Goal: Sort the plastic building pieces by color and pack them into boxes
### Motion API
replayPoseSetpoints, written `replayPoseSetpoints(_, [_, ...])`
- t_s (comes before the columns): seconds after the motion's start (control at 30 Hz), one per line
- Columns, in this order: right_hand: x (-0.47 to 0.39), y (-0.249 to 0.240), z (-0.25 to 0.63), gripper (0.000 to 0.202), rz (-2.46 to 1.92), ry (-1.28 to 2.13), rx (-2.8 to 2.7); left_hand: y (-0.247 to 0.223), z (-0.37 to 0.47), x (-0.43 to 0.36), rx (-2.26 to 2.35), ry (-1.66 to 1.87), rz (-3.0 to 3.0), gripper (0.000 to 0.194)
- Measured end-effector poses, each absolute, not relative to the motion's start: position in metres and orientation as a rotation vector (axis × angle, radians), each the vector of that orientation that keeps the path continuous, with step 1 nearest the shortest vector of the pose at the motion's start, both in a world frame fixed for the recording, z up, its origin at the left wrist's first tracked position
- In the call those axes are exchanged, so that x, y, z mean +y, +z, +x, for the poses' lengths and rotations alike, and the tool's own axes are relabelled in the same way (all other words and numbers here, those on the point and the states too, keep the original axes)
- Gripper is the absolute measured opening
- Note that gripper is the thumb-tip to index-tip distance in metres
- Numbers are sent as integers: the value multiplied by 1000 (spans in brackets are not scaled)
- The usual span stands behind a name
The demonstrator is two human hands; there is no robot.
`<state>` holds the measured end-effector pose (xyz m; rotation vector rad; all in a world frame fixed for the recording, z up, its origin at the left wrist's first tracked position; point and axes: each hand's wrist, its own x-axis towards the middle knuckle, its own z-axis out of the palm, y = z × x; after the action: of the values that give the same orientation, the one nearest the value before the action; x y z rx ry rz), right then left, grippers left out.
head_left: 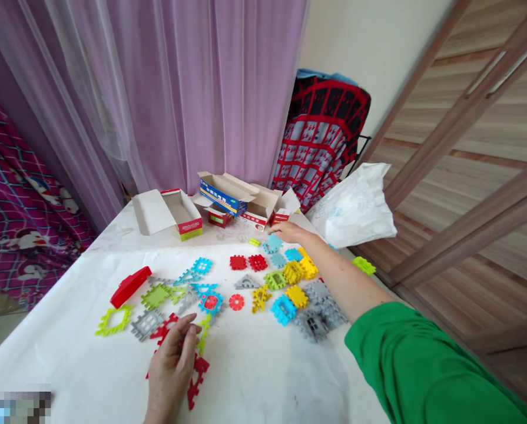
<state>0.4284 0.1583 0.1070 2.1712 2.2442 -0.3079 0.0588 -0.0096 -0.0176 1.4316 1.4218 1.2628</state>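
On the bench (245, 368), red pieces (198, 377) are part-hidden by the left grip (173, 353), a pale-blue piece (272, 243) flanked by the right grip (289, 232); neither's closure can be told. Open boxes (222, 200) are lined behind.

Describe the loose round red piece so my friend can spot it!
On the white-covered table, find the open blue box at the back. Come nearer, to the round red wheel just left of the yellow triangle. It lies loose, unlike the red disc framed by a blue block.
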Motion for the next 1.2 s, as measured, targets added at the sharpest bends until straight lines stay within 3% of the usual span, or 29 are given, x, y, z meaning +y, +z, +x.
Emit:
replayPoseSetpoints(0.2, [146,103,472,33,2120,-381,2154,-14,58,-8,1432,1251,1463,48])
replayPoseSetpoints(0.57, [143,67,445,37,1996,-503,2250,-12,60,-9,1496,1256,1512,48])
replayPoseSetpoints(0.97, [145,88,444,39,2003,-309,2176,-16,59,-9,1460,1253,1514,44])
replayPoseSetpoints(1.2, [132,110,385,36,1773,-281,2338,-8,64,-10,1463,1370,1402,45])
